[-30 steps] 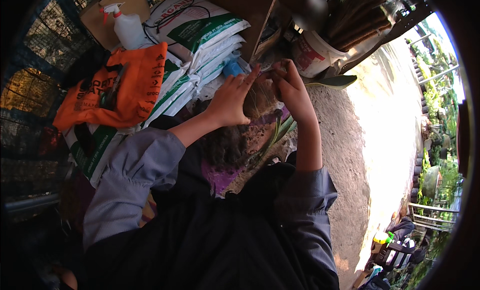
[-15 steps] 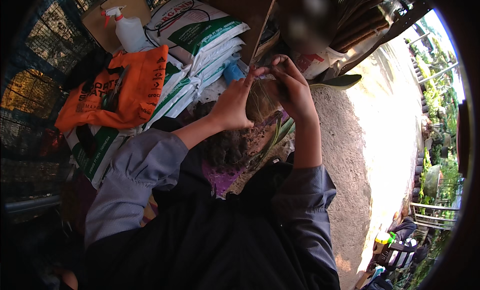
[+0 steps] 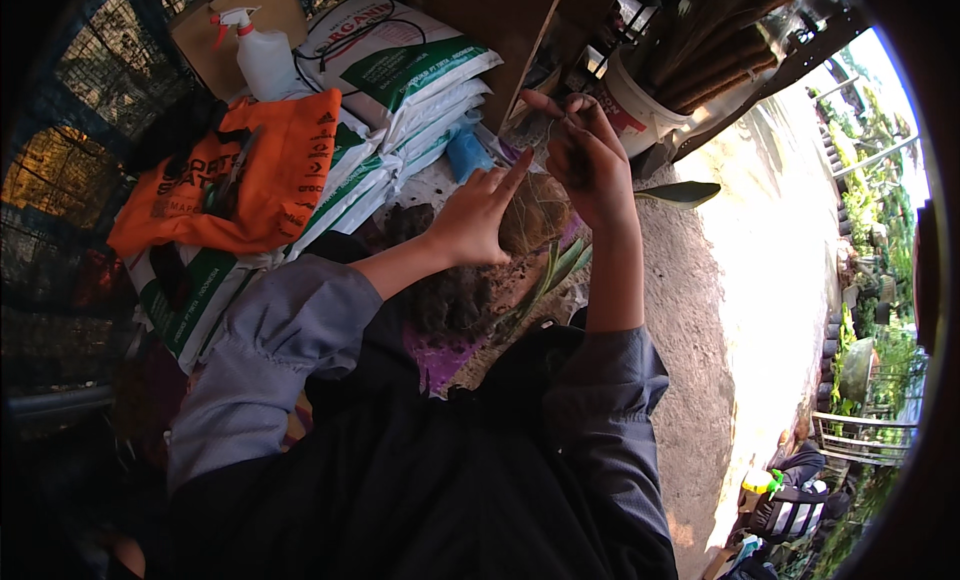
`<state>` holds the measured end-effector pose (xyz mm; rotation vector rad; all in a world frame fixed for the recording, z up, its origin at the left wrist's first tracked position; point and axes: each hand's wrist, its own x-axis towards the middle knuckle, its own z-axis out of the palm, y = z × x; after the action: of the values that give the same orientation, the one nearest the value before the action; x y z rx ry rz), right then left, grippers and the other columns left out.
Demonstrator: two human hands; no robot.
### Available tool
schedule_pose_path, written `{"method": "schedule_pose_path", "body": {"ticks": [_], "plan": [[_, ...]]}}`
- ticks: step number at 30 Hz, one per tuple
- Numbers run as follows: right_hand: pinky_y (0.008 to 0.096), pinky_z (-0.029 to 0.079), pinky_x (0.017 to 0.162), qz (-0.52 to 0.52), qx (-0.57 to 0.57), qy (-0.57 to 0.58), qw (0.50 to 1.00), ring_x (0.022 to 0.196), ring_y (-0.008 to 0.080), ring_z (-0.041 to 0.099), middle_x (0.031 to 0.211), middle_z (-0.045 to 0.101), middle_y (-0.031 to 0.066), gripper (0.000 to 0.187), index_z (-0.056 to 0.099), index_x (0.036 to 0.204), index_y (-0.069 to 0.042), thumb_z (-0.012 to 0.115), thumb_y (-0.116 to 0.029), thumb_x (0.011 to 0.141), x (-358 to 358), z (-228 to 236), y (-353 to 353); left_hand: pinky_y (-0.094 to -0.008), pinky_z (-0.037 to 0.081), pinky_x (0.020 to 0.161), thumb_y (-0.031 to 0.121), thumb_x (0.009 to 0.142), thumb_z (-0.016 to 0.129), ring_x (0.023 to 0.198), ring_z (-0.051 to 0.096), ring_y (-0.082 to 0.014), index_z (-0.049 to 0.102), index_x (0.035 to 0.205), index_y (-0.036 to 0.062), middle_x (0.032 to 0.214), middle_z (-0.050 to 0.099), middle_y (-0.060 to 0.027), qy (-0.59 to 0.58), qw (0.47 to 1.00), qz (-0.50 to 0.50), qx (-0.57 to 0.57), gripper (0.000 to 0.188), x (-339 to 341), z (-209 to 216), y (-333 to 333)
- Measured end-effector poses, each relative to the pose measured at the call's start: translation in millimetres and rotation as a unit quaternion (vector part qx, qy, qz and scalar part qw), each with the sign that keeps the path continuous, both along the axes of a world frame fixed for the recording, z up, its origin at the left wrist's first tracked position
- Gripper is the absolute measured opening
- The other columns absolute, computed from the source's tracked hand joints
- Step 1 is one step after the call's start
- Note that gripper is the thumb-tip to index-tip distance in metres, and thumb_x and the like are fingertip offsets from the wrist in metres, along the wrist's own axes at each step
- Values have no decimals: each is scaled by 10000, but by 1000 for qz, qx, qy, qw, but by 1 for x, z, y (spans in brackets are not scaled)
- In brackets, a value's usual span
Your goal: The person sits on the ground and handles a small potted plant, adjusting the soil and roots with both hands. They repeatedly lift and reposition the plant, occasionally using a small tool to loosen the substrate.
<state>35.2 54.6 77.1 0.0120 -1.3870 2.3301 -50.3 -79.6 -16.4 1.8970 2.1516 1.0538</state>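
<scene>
My left hand (image 3: 478, 218) is raised with its index finger and thumb spread, holding nothing. To its right, my right hand (image 3: 592, 170) is closed, its index finger pointing left and something dark in the palm. A long green leaf with pale edges, like a snake plant's (image 3: 680, 194), sticks out to the right from behind that hand, which seems to grip its hidden end. Thin pale strands show between the hands. Beneath them lie a brown fibrous clump (image 3: 535, 215), dark soil (image 3: 450, 302) and more striped leaves (image 3: 562, 270) on a purple sheet (image 3: 440, 360).
Stacked white-and-green sacks (image 3: 400, 75) stand at the far left, with an orange bag (image 3: 225, 180) and a white spray bottle (image 3: 265, 62). A blue object (image 3: 467, 155) lies beside them. A white bucket (image 3: 650, 120) stands beyond my right hand, next to rough concrete ground (image 3: 680, 300).
My hands have drawn apart; the left moved slightly down, and its fingers no longer meet the right's. The long leaf has shifted a little downward in view.
</scene>
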Motion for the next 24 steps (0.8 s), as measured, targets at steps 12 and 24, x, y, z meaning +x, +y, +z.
{"method": "schedule_pose_path", "body": {"ticks": [12, 24], "plan": [[167, 326, 505, 136, 44, -153, 978, 564, 22, 392, 1126, 594, 143, 144, 433, 1030, -90, 451, -70, 888, 18, -19, 5, -430, 395, 931, 198, 468, 829, 1080, 428, -396, -41, 1437, 121, 1212, 415, -225, 0, 1000, 12, 14, 1304, -4, 1, -3], [217, 394, 710, 213, 253, -186, 925, 833, 63, 460, 955, 537, 13, 141, 458, 956, -41, 534, -46, 837, 43, -34, -6, -451, 398, 914, 252, 530, 811, 1070, 434, -425, 246, 1414, 178, 1178, 395, -298, -4, 1000, 20, 21, 1051, -11, 8, -11]]}}
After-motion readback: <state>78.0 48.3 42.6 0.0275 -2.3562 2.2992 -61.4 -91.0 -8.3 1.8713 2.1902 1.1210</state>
